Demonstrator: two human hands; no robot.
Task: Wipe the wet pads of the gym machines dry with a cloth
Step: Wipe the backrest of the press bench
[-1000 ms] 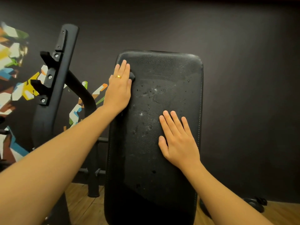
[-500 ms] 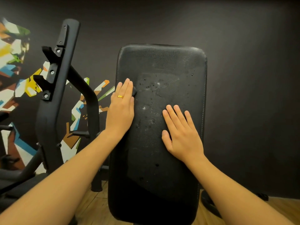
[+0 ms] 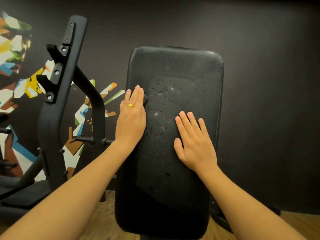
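- A dark matte wall (image 3: 259, 49) fills the background, and a many-coloured angular mural (image 3: 15, 54) is painted on its left part. A wooden floor (image 3: 294, 222) is seen along the bottom edge.
- A black rack upright (image 3: 57, 118), fitted with bolted hooks, stands left of the pad, with a curved black bar behind it.
- The centre is taken up by a tall black upholstered pad (image 3: 181, 66) with rounded corners. Water droplets (image 3: 161, 90) and dull wet patches are scattered over its upper middle.
- The left hand (image 3: 131, 122) is laid flat at the pad's left edge, with the fingers straight, closed together and pointing up. A gold ring (image 3: 131, 105) is worn on one finger.
- The cloth (image 3: 146, 99) is dark and is pressed against the pad beneath the left hand. Only a small corner shows just beside the fingers, and the rest is hidden.
- The right hand (image 3: 195, 144) is laid flat on the pad, right of centre and lower than the left hand. Its fingers are straight and slightly spread, and nothing is held in it.
- The two hands are kept apart, with wet pad surface between them. Both bare forearms are seen reaching in from the bottom corners.
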